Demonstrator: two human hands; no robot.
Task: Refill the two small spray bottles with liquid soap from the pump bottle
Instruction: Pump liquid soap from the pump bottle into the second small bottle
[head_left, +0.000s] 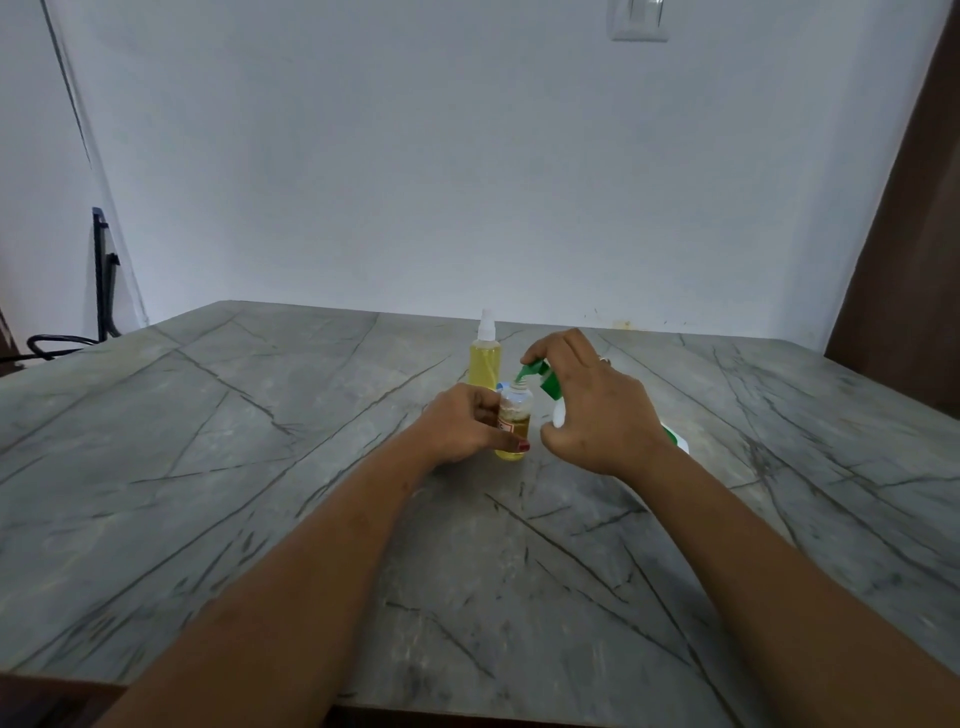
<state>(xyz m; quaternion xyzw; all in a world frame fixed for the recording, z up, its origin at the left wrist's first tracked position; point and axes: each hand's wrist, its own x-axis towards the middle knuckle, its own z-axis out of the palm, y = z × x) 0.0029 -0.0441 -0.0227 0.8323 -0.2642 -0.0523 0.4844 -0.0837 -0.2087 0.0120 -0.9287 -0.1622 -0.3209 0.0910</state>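
Left hand (460, 426) gripped uncapped spray bottle (515, 423); right hand (602, 410) clasped tilted pump bottle (549, 385), spout at its mouth.

Both bare forearms stretch forward and converge, the left grip (460, 423) curled round the small spray bottle (515, 415), the right grip (597, 410) arched knuckles-up over the tilted pump bottle (549, 385), forefinger on its head.

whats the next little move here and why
Probably press down the green pump head of the pump bottle with the right hand. Its spout sits over the open neck of the small bottle, which the left hand holds upright, and that bottle looks only partly filled. The taller spray bottle behind looks full.
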